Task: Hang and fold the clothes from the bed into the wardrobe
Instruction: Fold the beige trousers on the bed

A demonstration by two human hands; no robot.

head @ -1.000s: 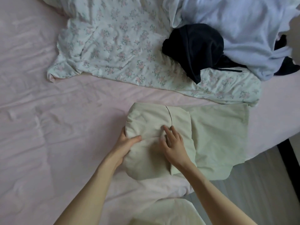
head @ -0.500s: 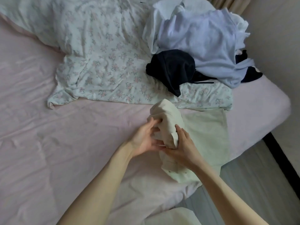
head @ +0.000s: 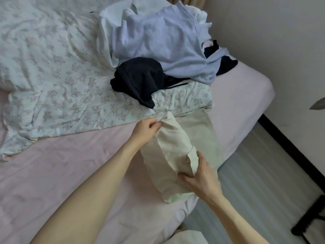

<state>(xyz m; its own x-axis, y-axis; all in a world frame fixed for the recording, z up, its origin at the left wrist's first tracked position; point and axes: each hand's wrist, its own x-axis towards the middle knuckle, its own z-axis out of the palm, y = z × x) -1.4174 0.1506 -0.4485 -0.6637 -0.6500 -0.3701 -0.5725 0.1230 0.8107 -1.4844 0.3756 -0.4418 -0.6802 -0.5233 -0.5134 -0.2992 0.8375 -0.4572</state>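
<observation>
A folded cream garment (head: 173, 147) is lifted off the pink bed (head: 70, 164) between both hands. My left hand (head: 146, 130) pinches its far top corner. My right hand (head: 200, 171) grips its near lower edge, thumb on the front. Beneath it another pale cream-green piece (head: 202, 138) lies flat at the bed's corner. Farther back lies a pile: a light blue top (head: 163, 43), a navy garment (head: 139, 80) and white clothes (head: 105, 27).
A floral duvet (head: 52, 76) covers the back left of the bed. A wall (head: 272, 32) with a dark skirting stands on the right, pale floor (head: 255, 182) below it. A black frame (head: 313, 219) stands at the lower right. A cream sleeve or cloth shows at the bottom edge.
The cream garment went from lying flat under my pressing hands to being picked up; my hands have moved apart along it, left to the top corner, right to the lower edge. The view has tilted up.
</observation>
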